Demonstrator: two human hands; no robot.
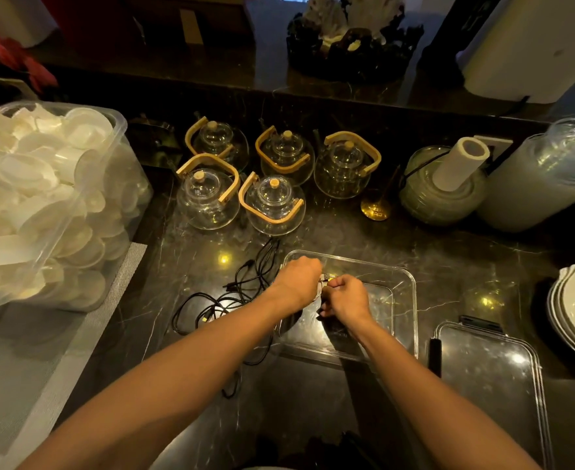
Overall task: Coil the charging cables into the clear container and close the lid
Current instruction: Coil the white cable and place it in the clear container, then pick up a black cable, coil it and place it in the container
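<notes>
Dark veined stone counter (448,266) under dim light with bright spot reflections; five glass teapots (272,205) with bamboo handles stand at the back, and a big clear tub (119,137) at far left is heaped with white plastic lids. Black charging cables (231,300) lie tangled on the counter just left of the clear container (404,300), strands trailing toward the teapots and the near edge; the container looks empty of cable, its long axis running left-right, and its lid (493,378) lies flat just to its right. Left hand (298,283) and right hand (347,298) meet over the container's left part, fingers curled together around a small pale item (323,283), too small to identify.
</notes>
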